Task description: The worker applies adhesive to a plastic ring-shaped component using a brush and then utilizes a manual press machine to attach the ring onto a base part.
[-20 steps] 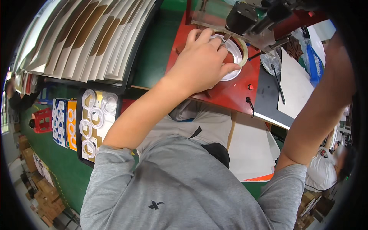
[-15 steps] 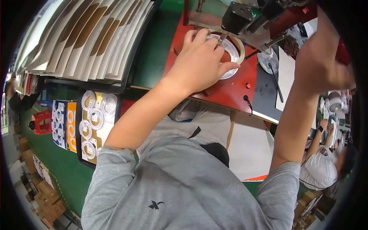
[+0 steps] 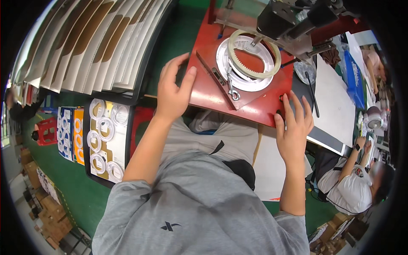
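My left hand [image 3: 175, 88] is at the left edge of a red machine base plate [image 3: 204, 94], thumb and fingers apart, with nothing in it. At the plate's front right corner is my right hand [image 3: 294, 127], its fingers spread around small buttons [image 3: 281, 98] and holding nothing. A white plastic ring [image 3: 224, 61] lies on the plate. A cream toothed ring [image 3: 277, 53] sits over it, beneath the machine's clear plate and dark head [image 3: 276, 20]. A silver metal clamp-like piece [image 3: 233, 91] is in front of the white ring, beside an angled red bar [image 3: 214, 76].
A rack of upright white and brown cardboard sheets [image 3: 97, 51] stands at left. Below it, a black-rimmed tray [image 3: 129, 146] holds several clear plastic rings. A black stick [image 3: 313, 94] and white sheet [image 3: 335, 100] lie at right. A co-worker [image 3: 350, 187] sits beyond.
My left hand has pulled back left from the white ring. My right hand has come down from the upper right to the plate's corner. The toothed ring and white ring are now uncovered.
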